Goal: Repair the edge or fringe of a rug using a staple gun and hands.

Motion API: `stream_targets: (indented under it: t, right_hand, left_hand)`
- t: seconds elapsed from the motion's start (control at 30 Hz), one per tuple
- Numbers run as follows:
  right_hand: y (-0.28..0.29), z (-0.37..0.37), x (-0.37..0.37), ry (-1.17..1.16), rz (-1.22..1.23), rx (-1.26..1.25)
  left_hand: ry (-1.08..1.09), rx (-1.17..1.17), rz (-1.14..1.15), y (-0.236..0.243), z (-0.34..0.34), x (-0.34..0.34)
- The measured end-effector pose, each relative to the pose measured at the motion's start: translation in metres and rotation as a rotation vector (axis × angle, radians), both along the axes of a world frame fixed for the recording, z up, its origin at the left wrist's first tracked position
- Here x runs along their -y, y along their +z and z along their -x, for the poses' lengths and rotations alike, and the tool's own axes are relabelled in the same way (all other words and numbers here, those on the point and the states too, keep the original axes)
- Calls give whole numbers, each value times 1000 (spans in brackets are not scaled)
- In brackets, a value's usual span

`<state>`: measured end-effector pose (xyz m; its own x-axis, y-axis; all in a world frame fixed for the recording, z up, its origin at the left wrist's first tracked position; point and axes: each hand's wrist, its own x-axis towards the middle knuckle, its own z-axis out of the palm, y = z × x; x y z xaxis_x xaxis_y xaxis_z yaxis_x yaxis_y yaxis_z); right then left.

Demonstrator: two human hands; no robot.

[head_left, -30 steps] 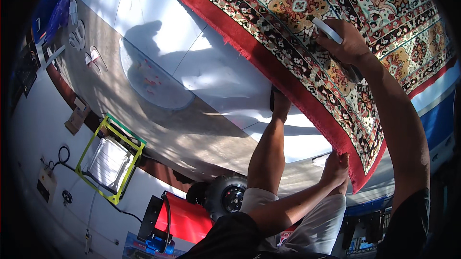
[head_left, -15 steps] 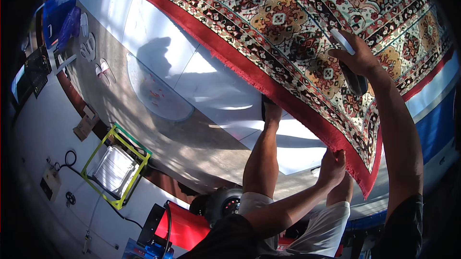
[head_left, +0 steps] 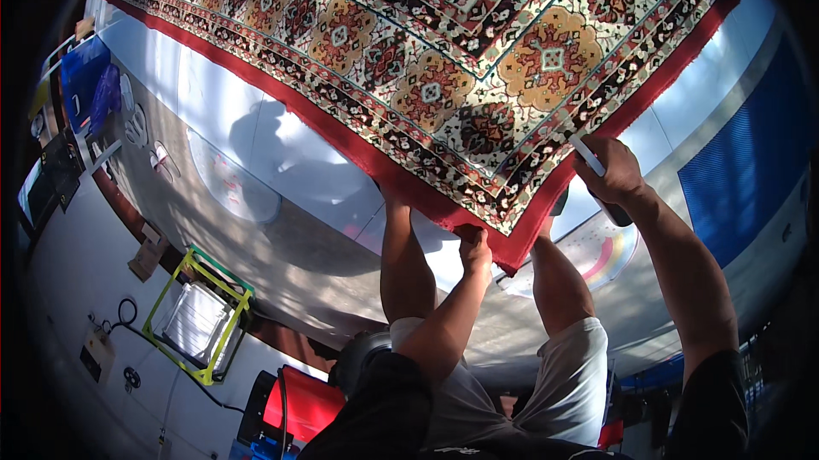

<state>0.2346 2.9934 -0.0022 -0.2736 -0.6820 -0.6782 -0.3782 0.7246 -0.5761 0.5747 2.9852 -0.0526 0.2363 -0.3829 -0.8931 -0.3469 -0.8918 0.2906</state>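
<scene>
A large patterned rug (head_left: pixel 431 93) with a red fringed border spreads over the upper part of the view, one corner pointing toward me. My left hand (head_left: pixel 476 255) is closed on the red border beside that corner, thumb on top, and holds it raised near my legs. In my right hand (head_left: pixel 618 172) is a white-and-dark handheld tool (head_left: pixel 589 156), whose kind I cannot make out. Its white end lies against the rug's right-hand border, while a dark part shows below my palm. My right fingers are wrapped round it, partly hidden.
Pale panels (head_left: pixel 316 162) lie on the floor under the rug. A rounded mat (head_left: pixel 230 179), sandals (head_left: pixel 136 127) and a blue bin (head_left: pixel 84 81) are at left. Nearer stand a yellow-green frame (head_left: pixel 200 315) and a red machine (head_left: pixel 303 409). A blue mat (head_left: pixel 751 162) lies at right.
The rug corner and my left hand have shifted left and upward in view. My right hand with the tool has gone from over the patterned surface to the rug's right border.
</scene>
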Motion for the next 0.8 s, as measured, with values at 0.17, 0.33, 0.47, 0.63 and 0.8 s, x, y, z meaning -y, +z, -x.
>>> stream_targets:
  t: [0.17,0.33,0.47,0.63,0.8]
  right_hand:
    - [14,-14,-67,186,-91,102]
    - [16,-58,-92,126,-179,182]
    - [17,-79,-90,176,-273,337]
    - [15,-94,-100,219,-237,363]
    - [21,-107,-105,327,-322,360]
  left_hand:
    - [15,-248,168,3,15,-22]
    - [82,-319,-197,32,15,-14]
    - [97,-472,-220,37,-15,-12]
    - [192,-515,-147,39,-18,-31]
    - [249,-578,-89,43,-26,-34]
